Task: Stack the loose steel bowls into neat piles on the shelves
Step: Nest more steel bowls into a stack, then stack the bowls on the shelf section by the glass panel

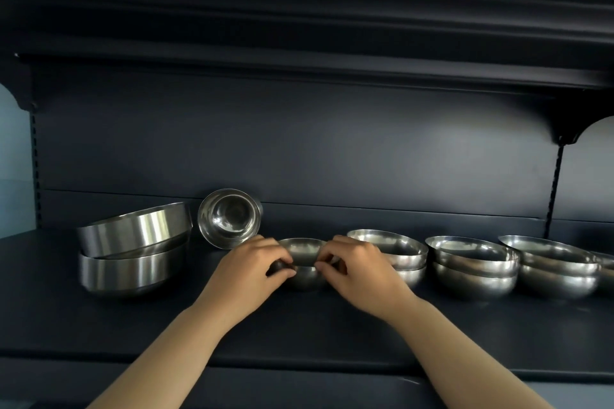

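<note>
A small steel bowl point(304, 251) sits nested on a lower small bowl point(305, 277) at the middle of the dark shelf point(299, 329). My left hand point(252, 271) pinches the small stack's left rim with curled fingers. My right hand point(357, 267) pinches its right rim the same way. Just behind my left hand, another small bowl point(229, 217) lies on its side with its mouth facing me.
Two large steel bowls point(133, 249) are stacked crookedly at the left. Three short piles of wide bowls point(475, 262) run along the shelf to the right, the last one point(555, 267) near the frame edge. An upper shelf point(299, 70) overhangs above.
</note>
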